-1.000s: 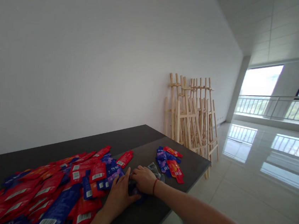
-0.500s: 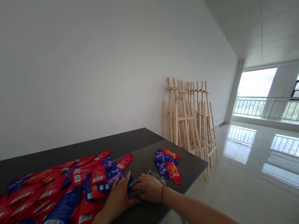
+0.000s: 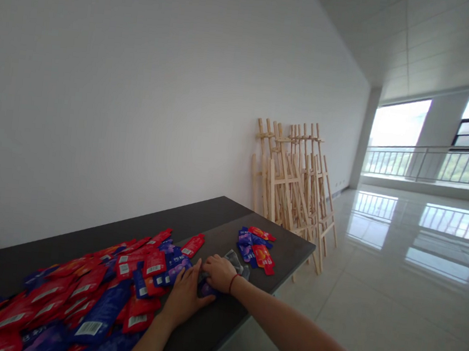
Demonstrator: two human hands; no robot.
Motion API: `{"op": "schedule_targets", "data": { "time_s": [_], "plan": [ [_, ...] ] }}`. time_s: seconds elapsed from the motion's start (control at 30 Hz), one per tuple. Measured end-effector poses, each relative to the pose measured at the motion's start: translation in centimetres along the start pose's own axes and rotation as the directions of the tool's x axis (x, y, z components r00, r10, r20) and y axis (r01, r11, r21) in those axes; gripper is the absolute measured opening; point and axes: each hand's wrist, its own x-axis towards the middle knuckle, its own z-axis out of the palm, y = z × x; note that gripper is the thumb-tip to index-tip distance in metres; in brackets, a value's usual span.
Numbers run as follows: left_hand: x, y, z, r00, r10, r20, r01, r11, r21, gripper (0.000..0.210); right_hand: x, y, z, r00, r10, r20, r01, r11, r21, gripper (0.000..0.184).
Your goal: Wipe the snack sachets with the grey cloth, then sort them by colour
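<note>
My right hand [image 3: 219, 273] lies over a clear plastic bag [image 3: 233, 258], its fingers curled down at the bag's left part. A blue-purple packet [image 3: 207, 290] shows under and between my hands, partly covered. It looks to be within or against the plastic; I cannot tell which. My left hand [image 3: 184, 299] curves around the near left side, thumb stretched along the front and fingertips at the bag's edge. Just left of it spreads a large pile of red packets [image 3: 138, 322] and blue packets [image 3: 105, 310], several with white barcode labels.
A small group of red and blue packets [image 3: 263, 255] lies by the right edge of the dark table [image 3: 222, 210]. One red packet [image 3: 192, 245] sits apart from the pile. Wooden easels [image 3: 288, 181] lean on the white wall beyond. Glossy tiled floor [image 3: 355, 300] extends right.
The view has shifted slightly. My right hand has moved left, closer to my left hand, uncovering more of the clear plastic bag. The blue-purple packet now shows below my right fingers.
</note>
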Motion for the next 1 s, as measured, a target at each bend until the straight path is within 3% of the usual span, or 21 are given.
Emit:
{"op": "schedule_targets", "data": {
  "time_s": [0.27, 0.4, 0.67, 0.8, 1.0],
  "plan": [
    [-0.2, 0.1, -0.4, 1.0, -0.007, 0.024, 0.008, 1.0, -0.019, 0.098, -4.4, 0.8, -1.0, 0.967, -0.255, 0.006, 0.251, 0.958, 0.135, 0.033],
    [-0.3, 0.2, -0.4, 1.0, -0.012, 0.029, 0.013, 0.999, -0.035, 0.1, -5.0, 1.1, -1.0, 0.954, -0.301, 0.01, 0.296, 0.944, 0.149, 0.033],
    [-0.3, -0.4, 0.4, 1.0, -0.002, -0.022, 0.0, 0.996, -0.093, 0.095, -2.2, 0.7, -0.4, 0.952, -0.304, 0.027, 0.304, 0.953, 0.002, 0.034],
    [-0.3, -0.9, 1.1, 0.995, 0.011, -0.102, -0.025, 0.99, -0.137, 0.103, 0.2, -0.6, -0.1, 0.96, -0.272, 0.066, 0.278, 0.956, -0.098, 0.028],
    [-0.7, -0.8, 0.9, 0.979, 0.029, -0.201, -0.059, 0.987, -0.146, 0.113, 3.8, -0.7, 0.0, 0.987, -0.149, 0.065, 0.153, 0.986, -0.068, 0.021]
  ]
}}
